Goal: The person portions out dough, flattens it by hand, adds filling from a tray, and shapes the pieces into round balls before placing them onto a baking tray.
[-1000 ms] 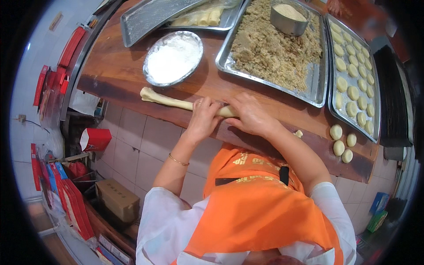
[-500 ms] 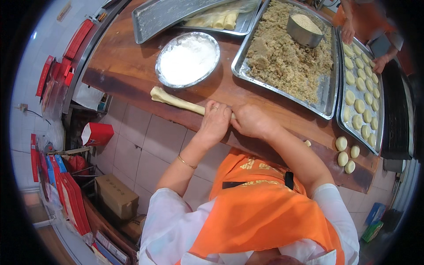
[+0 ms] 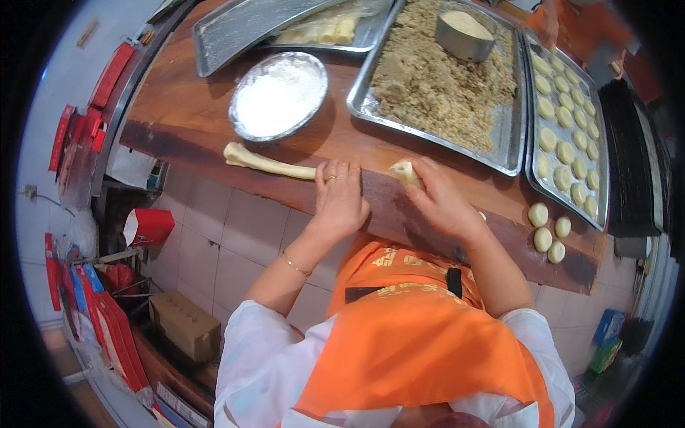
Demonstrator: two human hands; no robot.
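A long pale dough rope (image 3: 275, 166) lies along the near edge of the wooden table, its thicker, uneven end to the left. My left hand (image 3: 340, 192) is closed over its right end, fingers side by side, and hides that tip. Apart from it, to the right, my right hand (image 3: 439, 196) grips a short dough piece (image 3: 405, 172) between thumb and fingers. The upper end of that piece looks rough and torn. Several round dough pieces (image 3: 542, 239) sit at the table's right corner, and a small dough bit shows partly beside my right wrist.
A metal bowl of white flour (image 3: 280, 96) stands beyond the rope. A large tray (image 3: 435, 139) holds crumbly brown filling and a round tin (image 3: 464, 46). Rounds fill another tray (image 3: 546, 187) at right, by a co-worker (image 3: 596, 32). Trays (image 3: 235, 43) overlap at far left.
My hands have moved apart; the right has pulled a dough piece off the rope's end. The whole view has shifted slightly. The co-worker's hands have drawn back from the right tray.
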